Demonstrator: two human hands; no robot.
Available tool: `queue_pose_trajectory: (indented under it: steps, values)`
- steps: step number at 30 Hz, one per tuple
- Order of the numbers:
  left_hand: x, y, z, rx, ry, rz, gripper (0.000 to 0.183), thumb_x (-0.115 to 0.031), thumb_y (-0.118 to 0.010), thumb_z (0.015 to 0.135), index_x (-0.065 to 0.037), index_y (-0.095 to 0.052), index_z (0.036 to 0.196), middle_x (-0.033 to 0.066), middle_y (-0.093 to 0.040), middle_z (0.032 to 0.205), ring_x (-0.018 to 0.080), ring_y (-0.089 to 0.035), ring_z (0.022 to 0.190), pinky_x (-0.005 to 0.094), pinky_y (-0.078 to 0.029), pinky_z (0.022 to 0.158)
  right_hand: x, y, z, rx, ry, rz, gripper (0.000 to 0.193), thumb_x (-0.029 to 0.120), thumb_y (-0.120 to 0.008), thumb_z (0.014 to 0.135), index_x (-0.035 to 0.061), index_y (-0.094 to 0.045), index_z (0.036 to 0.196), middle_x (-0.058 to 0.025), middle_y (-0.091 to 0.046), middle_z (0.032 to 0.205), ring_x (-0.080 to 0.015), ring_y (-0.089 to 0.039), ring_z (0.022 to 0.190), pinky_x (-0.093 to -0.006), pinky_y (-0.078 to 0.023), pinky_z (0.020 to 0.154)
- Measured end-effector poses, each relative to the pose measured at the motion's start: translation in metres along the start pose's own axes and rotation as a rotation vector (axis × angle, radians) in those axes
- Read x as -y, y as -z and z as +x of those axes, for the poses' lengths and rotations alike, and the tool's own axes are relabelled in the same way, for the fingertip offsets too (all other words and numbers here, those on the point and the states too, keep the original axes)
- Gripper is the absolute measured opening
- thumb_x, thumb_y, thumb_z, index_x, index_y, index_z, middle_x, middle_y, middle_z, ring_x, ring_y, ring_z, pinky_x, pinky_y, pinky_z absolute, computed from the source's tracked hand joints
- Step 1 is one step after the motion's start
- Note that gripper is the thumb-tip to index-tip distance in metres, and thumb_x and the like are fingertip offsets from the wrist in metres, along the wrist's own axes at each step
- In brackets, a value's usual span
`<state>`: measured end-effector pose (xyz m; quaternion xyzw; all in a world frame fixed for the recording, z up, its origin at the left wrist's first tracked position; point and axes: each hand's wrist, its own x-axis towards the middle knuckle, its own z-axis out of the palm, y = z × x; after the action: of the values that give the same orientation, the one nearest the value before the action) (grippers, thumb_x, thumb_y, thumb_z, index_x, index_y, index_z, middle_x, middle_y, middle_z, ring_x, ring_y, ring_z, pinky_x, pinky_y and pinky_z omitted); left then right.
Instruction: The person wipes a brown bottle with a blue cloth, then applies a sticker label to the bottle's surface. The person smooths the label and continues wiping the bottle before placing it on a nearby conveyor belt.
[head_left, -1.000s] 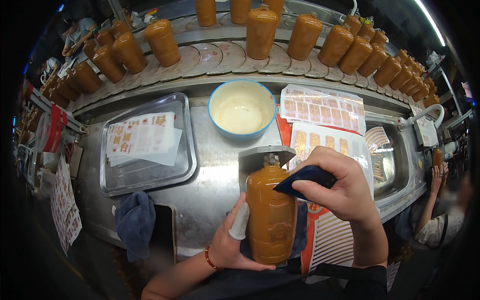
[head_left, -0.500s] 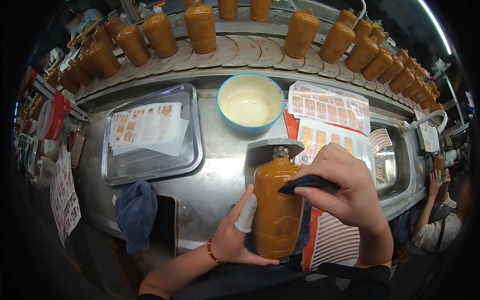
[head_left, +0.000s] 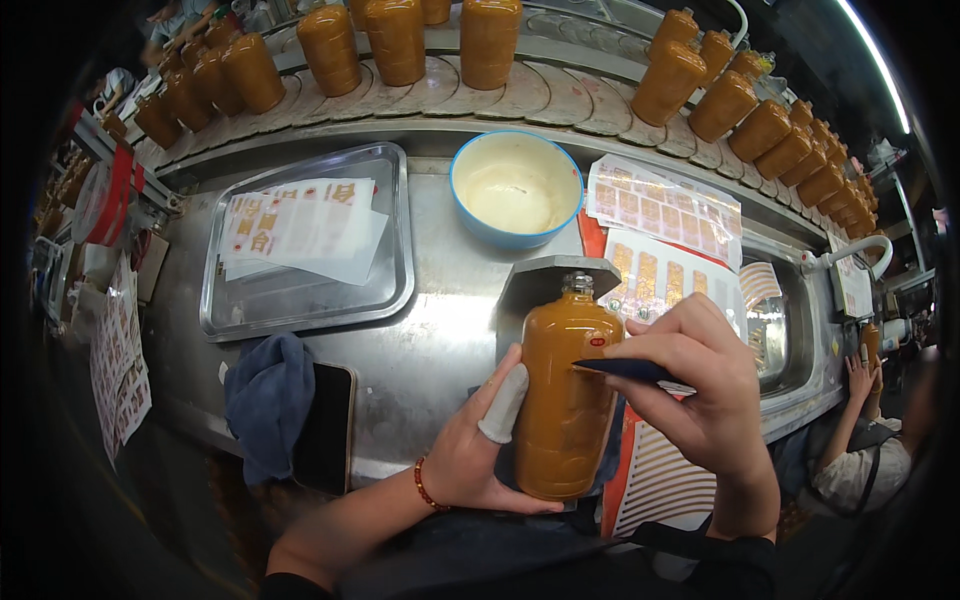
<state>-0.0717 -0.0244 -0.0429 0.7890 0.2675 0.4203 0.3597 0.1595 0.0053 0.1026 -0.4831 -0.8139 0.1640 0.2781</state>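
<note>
A glossy amber-brown bottle [head_left: 563,430] with a clear glass neck stands nearly upright in front of me. My left hand [head_left: 468,460] wraps its left side and base; a pale finger cot covers one finger, and a beaded bracelet circles the wrist. My right hand [head_left: 705,385] pinches a thin dark blue scraper-like piece [head_left: 640,371], its pointed end against the bottle's upper front. Just above that tip sits a small red oval decal [head_left: 597,342]. Behind the neck rises a grey angled metal stand [head_left: 550,277]. Dark cloth lies under the bottle, mostly covered.
A blue-rimmed bowl [head_left: 515,240] of cloudy liquid stands beyond the bottle. Left are a metal tray [head_left: 405,270] with decal sheets, a blue cloth [head_left: 265,400] and a dark phone-like slab [head_left: 328,430]. Right are more decal sheets [head_left: 665,205] and a sink [head_left: 825,350]. Bottles line a conveyor [head_left: 560,100]; a co-worker [head_left: 870,460] sits at right.
The scraper-like piece's tip has shifted slightly, and the red decal is now uncovered by my right fingers. Bottles on the conveyor have moved left. My view has shifted a little.
</note>
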Motion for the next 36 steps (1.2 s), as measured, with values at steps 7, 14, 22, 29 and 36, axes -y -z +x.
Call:
queue_pose_trajectory:
  steps: [7,14,22,29,36]
  values:
    - [0.007,0.001,-0.008,0.005,-0.008,-0.001,0.141,-0.056,-0.098,0.062,0.006,-0.019,0.162,0.0363,-0.023,0.164,0.0499,-0.035,0.150,0.0457,-0.039,0.120,0.034,-0.037,-0.064,0.004,0.355,-0.306,0.032,0.011,-0.084,0.070,0.0131,-0.081,0.103,0.0010,-0.063,0.090,-0.0199,-0.053,0.082,-0.0402,-0.051,0.097]
    - [-0.007,-0.025,0.003,0.031,0.038,-0.018,0.145,-0.055,-0.098,0.061,0.004,-0.015,0.164,0.0332,-0.020,0.166,0.0471,-0.029,0.154,0.0468,-0.035,0.122,-0.046,-0.018,-0.059,-0.441,-0.443,0.196,0.014,0.005,-0.078,0.086,0.0006,-0.073,0.098,-0.0081,-0.062,0.080,-0.0197,-0.058,0.071,-0.0314,-0.044,0.065]
    - [-0.012,-0.060,0.013,0.024,0.054,-0.046,0.151,-0.055,-0.100,0.057,0.003,-0.011,0.165,0.0289,-0.017,0.168,0.0432,-0.022,0.157,0.0473,-0.027,0.126,-0.055,0.002,-0.101,-0.450,-0.697,0.473,0.016,0.008,-0.078,0.090,-0.0005,-0.073,0.102,-0.0086,-0.067,0.085,-0.0169,-0.065,0.078,-0.0284,-0.051,0.072]
    - [-0.015,-0.065,0.012,0.030,0.017,-0.013,0.151,-0.054,-0.101,0.057,0.002,-0.012,0.165,0.0290,-0.018,0.168,0.0436,-0.024,0.156,0.0480,-0.028,0.125,-0.052,-0.010,-0.135,-0.470,-0.752,0.675,0.018,0.006,-0.078,0.089,-0.0014,-0.073,0.104,-0.0054,-0.066,0.088,-0.0109,-0.063,0.083,-0.0263,-0.050,0.074]
    - [-0.024,-0.051,0.000,0.029,-0.035,0.032,0.148,-0.053,-0.100,0.058,0.000,-0.013,0.166,0.0281,-0.021,0.168,0.0435,-0.027,0.155,0.0479,-0.030,0.124,-0.046,-0.014,-0.140,-0.499,-0.522,0.399,0.014,0.000,-0.076,0.089,0.0002,-0.076,0.102,-0.0045,-0.062,0.087,-0.0128,-0.059,0.077,-0.0256,-0.046,0.069]
